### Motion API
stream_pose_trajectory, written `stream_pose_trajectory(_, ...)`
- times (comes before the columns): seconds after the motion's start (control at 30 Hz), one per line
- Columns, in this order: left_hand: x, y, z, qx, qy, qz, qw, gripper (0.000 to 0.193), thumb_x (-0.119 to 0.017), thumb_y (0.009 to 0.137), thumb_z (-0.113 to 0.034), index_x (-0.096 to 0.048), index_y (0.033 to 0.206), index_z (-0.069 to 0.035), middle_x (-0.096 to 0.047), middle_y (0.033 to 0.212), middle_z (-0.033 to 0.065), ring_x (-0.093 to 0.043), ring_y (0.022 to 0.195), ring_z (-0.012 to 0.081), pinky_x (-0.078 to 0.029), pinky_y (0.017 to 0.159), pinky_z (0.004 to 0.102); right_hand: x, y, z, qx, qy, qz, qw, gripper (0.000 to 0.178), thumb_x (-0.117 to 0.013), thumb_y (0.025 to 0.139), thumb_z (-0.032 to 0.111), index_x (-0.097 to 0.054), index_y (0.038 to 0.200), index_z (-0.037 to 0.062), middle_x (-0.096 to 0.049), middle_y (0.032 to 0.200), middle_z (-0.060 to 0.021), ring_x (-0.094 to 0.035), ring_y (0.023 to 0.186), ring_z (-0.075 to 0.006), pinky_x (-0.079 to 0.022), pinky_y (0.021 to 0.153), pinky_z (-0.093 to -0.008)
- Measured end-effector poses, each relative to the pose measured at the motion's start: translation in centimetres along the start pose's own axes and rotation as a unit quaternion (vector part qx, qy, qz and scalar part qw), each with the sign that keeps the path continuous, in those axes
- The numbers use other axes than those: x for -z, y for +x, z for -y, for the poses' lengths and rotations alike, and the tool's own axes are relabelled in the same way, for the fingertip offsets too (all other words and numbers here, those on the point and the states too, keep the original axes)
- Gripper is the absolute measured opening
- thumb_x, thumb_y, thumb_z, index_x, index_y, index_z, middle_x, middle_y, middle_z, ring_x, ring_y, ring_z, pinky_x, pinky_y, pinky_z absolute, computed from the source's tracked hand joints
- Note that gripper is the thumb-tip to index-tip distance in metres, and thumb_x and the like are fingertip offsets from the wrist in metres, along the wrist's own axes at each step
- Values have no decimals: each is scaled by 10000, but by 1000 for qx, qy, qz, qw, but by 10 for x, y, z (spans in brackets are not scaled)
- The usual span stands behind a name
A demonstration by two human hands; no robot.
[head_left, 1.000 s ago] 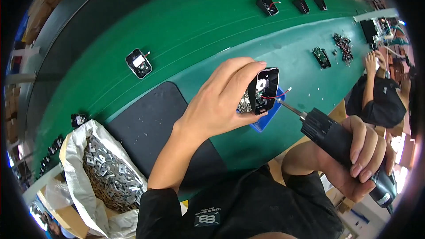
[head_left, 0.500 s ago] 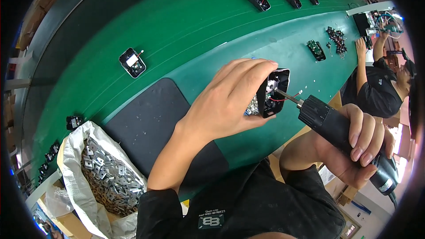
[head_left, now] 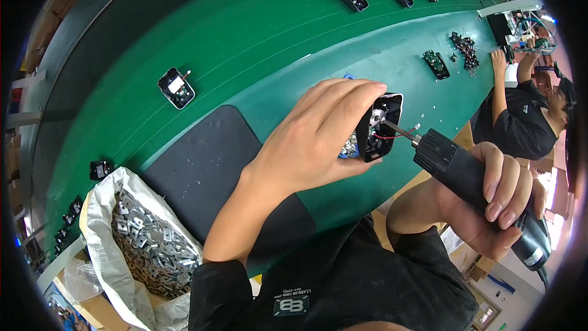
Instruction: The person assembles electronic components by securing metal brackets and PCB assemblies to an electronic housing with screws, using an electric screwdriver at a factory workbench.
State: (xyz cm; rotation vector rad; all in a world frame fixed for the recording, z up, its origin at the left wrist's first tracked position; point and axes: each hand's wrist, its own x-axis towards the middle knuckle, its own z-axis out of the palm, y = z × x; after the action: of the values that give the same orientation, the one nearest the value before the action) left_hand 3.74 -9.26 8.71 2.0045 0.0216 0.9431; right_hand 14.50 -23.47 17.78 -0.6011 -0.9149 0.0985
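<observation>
My left hand is wrapped round a black plastic housing, holding it tilted with its open side toward the right. Inside sit a silver metal piece and a thin red wire. In my right hand is a black electric screwdriver, its fingers closed round the body. The screwdriver's bit reaches into the housing at the metal piece; the exact contact at the tip is too small to tell. Behind the housing and my left hand, a blue container of small metal screws is partly hidden.
A white woven sack of metal plates stands at lower left beside a dark mat. Several housings, one with a white panel, lie on the green belt. A circuit board and wired parts lie near a co-worker.
The housings on the belt have shifted slightly left. Both my hands, the held housing and the screwdriver have hardly moved; the bit is still inside the housing.
</observation>
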Motion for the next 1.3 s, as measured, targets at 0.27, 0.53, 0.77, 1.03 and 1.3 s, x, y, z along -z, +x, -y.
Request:
stream_pose_trajectory(0.27, 1, -1, 0, -2, 3, 3, 1000, 773, -842, 516, -131, -538, 1218, -19, -609, 1162, 128, -602, 1034, 304, -465, 913, 396, -2, -3, -1, -7, -7, -11, 1000, 282, -713, 679, 133, -581, 929, 122, -590, 670, 41, -570, 578, -62, -454, 625, -193)
stream_pose_trajectory(0.53, 3, -3, -1, -17, -10, 8, 1000, 742, -851, 537, -138, -553, 1208, -31, -632, 1114, 115, -622, 991, 298, -469, 869, 381, -1, -4, -5, -13, 44, 54, 997, 235, -723, 655, 104, -586, 841, 148, -600, 653, 54, -576, 575, -56, -460, 595, -180)
stream_pose_trajectory(0.77, 3, -7, 5, 33, -31, 25, 999, 734, -862, 517, -157, -571, 1184, -64, -638, 1061, 105, -627, 972, 273, -445, 865, 371, 10, -2, -22, -12, 42, 180, 983, 340, -745, 719, 126, -589, 1018, 169, -629, 731, 46, -609, 625, -54, -510, 612, -174)
stream_pose_trajectory(1.03, 3, 4, 1, 94, 83, 127, 984, 747, -841, 477, -146, -576, 1173, -103, -612, 1098, 100, -566, 1051, 301, -394, 927, 400, 25, 11, -18, 19, 76, 238, 968, 421, -725, 765, 73, -532, 1137, 108, -630, 719, -12, -625, 611, -103, -551, 585, -216)
stream_pose_trajectory(1.3, 51, -4, 52, 280, 153, -47, 947, 698, -725, 657, -20, -410, 1279, -26, -543, 1196, 177, -565, 1085, 286, -427, 962, 362, 45, 6, -1, -42, 3, 129, 991, 408, -661, 831, 129, -456, 1184, 145, -585, 693, 33, -572, 563, -87, -455, 517, -214)
